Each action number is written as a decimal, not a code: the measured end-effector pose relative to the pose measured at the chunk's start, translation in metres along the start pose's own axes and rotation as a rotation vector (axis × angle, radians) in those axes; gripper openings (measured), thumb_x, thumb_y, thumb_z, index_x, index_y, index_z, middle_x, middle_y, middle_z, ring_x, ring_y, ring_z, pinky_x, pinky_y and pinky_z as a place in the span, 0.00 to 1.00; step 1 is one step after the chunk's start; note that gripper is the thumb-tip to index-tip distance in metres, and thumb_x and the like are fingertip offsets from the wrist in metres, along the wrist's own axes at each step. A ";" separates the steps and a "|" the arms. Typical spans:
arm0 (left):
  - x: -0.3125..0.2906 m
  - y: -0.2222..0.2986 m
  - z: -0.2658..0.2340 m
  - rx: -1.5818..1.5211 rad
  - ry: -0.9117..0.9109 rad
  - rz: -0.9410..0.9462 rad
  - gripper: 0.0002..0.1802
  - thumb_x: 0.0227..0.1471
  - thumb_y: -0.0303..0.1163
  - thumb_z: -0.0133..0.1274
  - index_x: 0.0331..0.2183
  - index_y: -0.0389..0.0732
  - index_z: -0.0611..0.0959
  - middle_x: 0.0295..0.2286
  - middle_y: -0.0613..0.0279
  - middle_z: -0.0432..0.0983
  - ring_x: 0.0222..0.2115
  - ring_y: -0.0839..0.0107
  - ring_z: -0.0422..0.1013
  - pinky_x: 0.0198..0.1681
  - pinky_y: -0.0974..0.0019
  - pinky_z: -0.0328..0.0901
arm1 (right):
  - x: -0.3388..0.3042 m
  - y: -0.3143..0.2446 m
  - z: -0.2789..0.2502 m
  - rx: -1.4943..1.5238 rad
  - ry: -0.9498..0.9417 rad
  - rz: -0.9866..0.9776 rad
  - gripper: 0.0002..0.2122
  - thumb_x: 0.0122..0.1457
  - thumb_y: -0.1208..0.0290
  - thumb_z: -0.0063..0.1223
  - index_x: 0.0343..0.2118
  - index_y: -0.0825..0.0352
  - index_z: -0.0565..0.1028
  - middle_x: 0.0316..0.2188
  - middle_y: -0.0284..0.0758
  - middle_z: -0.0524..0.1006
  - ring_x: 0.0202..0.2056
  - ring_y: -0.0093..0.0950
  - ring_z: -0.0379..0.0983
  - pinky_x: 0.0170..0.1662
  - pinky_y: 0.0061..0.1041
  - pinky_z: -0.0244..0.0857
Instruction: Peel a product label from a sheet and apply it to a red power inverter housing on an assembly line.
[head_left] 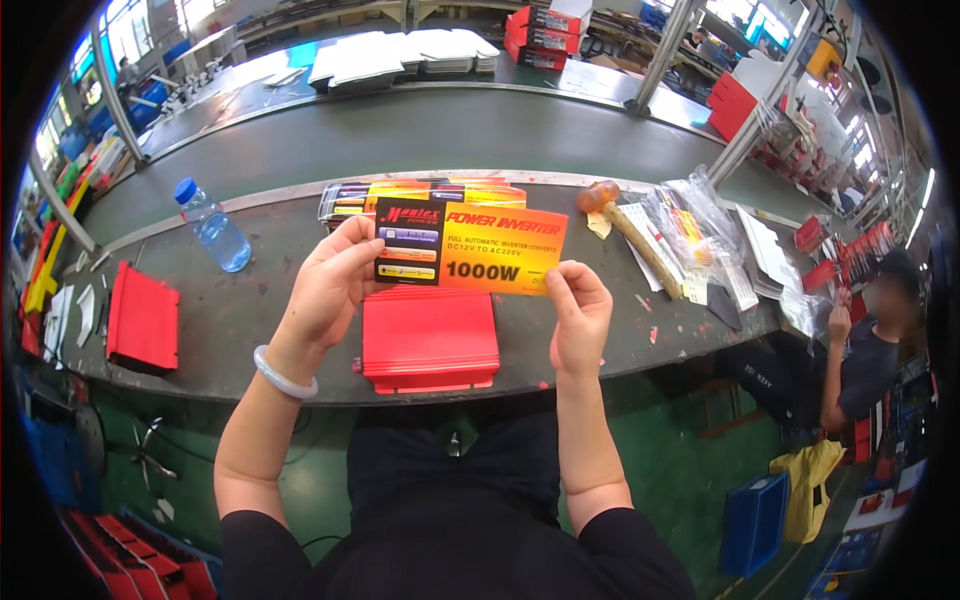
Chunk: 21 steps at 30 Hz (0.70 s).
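Note:
Stretched between both hands is a yellow, orange and black printed label point(500, 250), held flat above the bench. My left hand point(335, 275) pinches its left edge between thumb and fingers. At its lower right corner, my right hand point(580, 310) grips with thumb and fingertips. Just below the label a red metal casing point(430, 340) lies on the bench near the front edge, its far part hidden by the label. Behind the label is a stack of similar labels point(345, 200), partly covered.
On the left stand a water bottle point(215, 228) and another red casing point(143, 318). To the right lie a mallet point(640, 240), clear plastic bags point(695, 225) and papers. A conveyor belt point(400, 130) runs behind the bench. A co-worker point(880, 340) sits at the right.

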<state>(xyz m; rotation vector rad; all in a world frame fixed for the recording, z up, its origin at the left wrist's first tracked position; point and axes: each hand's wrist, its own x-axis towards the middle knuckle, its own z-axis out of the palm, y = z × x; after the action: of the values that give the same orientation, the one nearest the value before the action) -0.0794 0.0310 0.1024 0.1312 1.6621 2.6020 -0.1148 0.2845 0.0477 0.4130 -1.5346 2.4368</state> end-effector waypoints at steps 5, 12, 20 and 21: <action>0.007 -0.009 0.004 -0.119 -0.052 0.033 0.04 0.59 0.25 0.41 0.36 0.40 0.72 0.37 0.60 0.76 0.40 0.72 0.73 0.47 0.65 0.69 | -0.008 -0.001 -0.013 0.002 0.033 0.006 0.01 0.59 0.81 0.54 0.31 0.72 0.76 0.28 0.27 0.75 0.32 0.14 0.70 0.38 0.14 0.64; 0.014 -0.007 0.035 -0.231 -0.116 0.003 0.16 0.54 0.26 0.36 0.44 0.34 0.71 0.41 0.55 0.75 0.43 0.68 0.73 0.51 0.62 0.67 | -0.019 0.001 -0.039 0.038 0.006 0.207 0.08 0.62 0.75 0.51 0.35 0.74 0.79 0.28 0.31 0.79 0.31 0.18 0.73 0.39 0.18 0.67; 0.022 -0.012 0.050 -0.085 -0.160 -0.040 0.15 0.55 0.25 0.37 0.44 0.33 0.72 0.42 0.56 0.73 0.43 0.71 0.71 0.51 0.64 0.66 | 0.007 -0.017 -0.062 -0.472 0.213 -0.330 0.04 0.59 0.77 0.55 0.35 0.70 0.78 0.29 0.28 0.75 0.31 0.17 0.69 0.36 0.15 0.61; 0.021 -0.015 0.053 -0.047 -0.151 -0.043 0.14 0.55 0.25 0.37 0.43 0.33 0.72 0.40 0.58 0.73 0.42 0.72 0.71 0.50 0.65 0.66 | 0.010 -0.038 -0.048 -0.576 0.192 -0.508 0.05 0.53 0.79 0.59 0.34 0.68 0.79 0.28 0.31 0.75 0.32 0.21 0.70 0.37 0.19 0.62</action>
<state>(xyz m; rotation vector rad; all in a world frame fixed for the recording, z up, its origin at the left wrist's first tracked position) -0.0955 0.0868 0.1121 0.2792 1.5363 2.5279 -0.1166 0.3439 0.0634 0.3778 -1.6959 1.5301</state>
